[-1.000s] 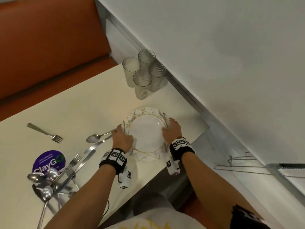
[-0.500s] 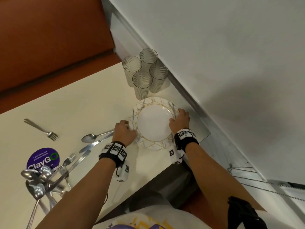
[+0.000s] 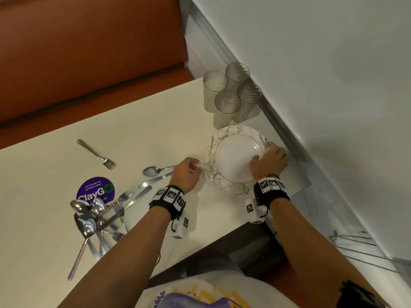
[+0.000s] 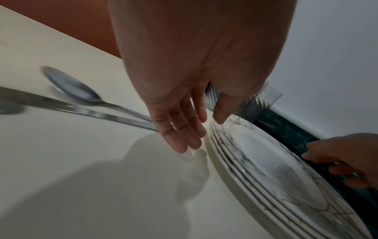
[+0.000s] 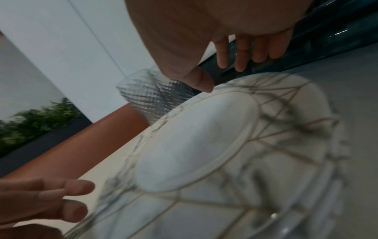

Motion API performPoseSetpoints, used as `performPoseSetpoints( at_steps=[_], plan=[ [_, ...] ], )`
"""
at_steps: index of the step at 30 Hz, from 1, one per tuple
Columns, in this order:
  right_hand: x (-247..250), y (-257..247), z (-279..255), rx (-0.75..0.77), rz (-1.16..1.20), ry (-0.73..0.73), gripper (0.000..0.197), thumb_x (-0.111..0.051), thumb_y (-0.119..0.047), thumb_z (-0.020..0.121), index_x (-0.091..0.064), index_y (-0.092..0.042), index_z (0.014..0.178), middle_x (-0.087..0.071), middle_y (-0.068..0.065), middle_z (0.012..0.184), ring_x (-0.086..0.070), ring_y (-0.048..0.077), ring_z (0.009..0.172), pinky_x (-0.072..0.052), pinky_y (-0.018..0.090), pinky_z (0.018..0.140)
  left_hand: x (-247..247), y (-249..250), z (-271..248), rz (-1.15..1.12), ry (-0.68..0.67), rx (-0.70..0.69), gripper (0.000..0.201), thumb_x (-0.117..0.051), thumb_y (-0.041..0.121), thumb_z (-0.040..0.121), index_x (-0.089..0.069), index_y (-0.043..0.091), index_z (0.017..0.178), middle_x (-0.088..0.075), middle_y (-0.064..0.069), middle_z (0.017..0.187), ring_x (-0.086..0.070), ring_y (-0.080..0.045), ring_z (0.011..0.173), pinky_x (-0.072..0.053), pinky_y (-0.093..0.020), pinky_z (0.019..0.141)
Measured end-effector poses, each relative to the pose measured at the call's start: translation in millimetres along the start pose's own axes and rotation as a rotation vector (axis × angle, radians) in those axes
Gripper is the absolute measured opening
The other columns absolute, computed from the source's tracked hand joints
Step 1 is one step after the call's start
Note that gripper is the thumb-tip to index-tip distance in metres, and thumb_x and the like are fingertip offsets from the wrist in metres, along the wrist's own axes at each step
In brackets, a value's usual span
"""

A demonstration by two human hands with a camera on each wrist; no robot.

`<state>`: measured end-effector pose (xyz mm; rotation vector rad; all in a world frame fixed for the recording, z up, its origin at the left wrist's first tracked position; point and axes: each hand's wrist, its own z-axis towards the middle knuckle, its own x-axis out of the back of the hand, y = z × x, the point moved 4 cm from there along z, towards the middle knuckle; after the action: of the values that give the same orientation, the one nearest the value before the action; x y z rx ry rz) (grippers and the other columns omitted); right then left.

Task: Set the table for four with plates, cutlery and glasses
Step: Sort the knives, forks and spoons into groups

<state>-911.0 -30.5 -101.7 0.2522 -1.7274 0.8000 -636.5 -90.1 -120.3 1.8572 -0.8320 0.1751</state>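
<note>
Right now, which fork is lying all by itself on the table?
The fork toward the orange bench, left of the spoon. It lies flat and apart; the other forks sit tangled in the cutlery pile.

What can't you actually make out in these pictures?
- Left hand fingers: head view, hidden behind its knuckles.
- Purple round sticker small print: head view, too small.
- Stack of white marbled plates: left wrist view, blurred, count uncertain.
- Clear ribbed glasses: right wrist view, partly behind thumb.

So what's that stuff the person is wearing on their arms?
Each bare forearm has a black wristband with square black-and-white code tags, one by the left hand and one by the right hand. A small white box with a tag and a thin dark cable hangs under each band.
</note>
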Motion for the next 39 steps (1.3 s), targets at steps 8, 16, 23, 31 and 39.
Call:
performPoseSetpoints(
  at_steps=[8,16,23,31,39],
  plan=[
    [-52,-107,-116,0.498,0.248,-0.135,0.033,-0.059,-0.006,0.074,-0.067,-0.015,0.104,-0.064,0.006,0.100,-0.052,0.031,0.095,-0.047,0.046,0.084,93,-78,-51,-0.034,0.196,-0.001,0.021,-0.061,0.016,0.096,-0.070,0.034,0.099,-0.077,-0.002,0.094,-0.074,-0.022,0.083,-0.061,-0.041,0.084],
    [-124,-197,-255,0.766,0.205,-0.544,0.020,-0.058,-0.009,0.086,-0.070,-0.022,0.095,-0.070,-0.002,0.103,-0.062,0.020,0.097,-0.054,0.039,0.090,187,-171,-125,-0.014,0.244,0.067,0.015,-0.065,0.018,0.099,-0.070,0.022,0.112,-0.070,0.012,0.090,-0.067,-0.001,0.076,-0.054,-0.011,0.065],
    [-154,-232,-324,1.025,-0.218,-0.623,0.021,-0.064,-0.011,0.086,-0.071,-0.019,0.104,-0.063,0.004,0.119,-0.055,0.027,0.113,-0.045,0.041,0.102,239,-229,-163,-0.134,0.311,0.074,0.015,-0.065,0.014,0.097,-0.073,0.026,0.101,-0.073,0.006,0.090,-0.071,-0.008,0.077,-0.060,-0.023,0.071],
    [-158,-235,-335,1.074,-0.387,-0.626,0.010,-0.064,-0.015,0.091,-0.068,-0.015,0.100,-0.061,0.005,0.122,-0.050,0.028,0.114,-0.043,0.042,0.101,276,-267,-175,-0.133,0.382,0.088,0.016,-0.065,0.016,0.096,-0.074,0.029,0.098,-0.073,0.011,0.091,-0.067,-0.008,0.085,-0.054,-0.025,0.079],
    [-130,-273,-322,0.857,0.014,-0.620,0.008,-0.069,-0.011,0.090,-0.062,-0.015,0.089,-0.066,0.000,0.084,-0.058,0.016,0.076,-0.049,0.028,0.072,287,-241,-164,-0.261,0.373,0.063,0.018,-0.062,0.010,0.094,-0.074,0.022,0.101,-0.074,0.004,0.090,-0.068,-0.010,0.085,-0.055,-0.022,0.080]
  ],
)
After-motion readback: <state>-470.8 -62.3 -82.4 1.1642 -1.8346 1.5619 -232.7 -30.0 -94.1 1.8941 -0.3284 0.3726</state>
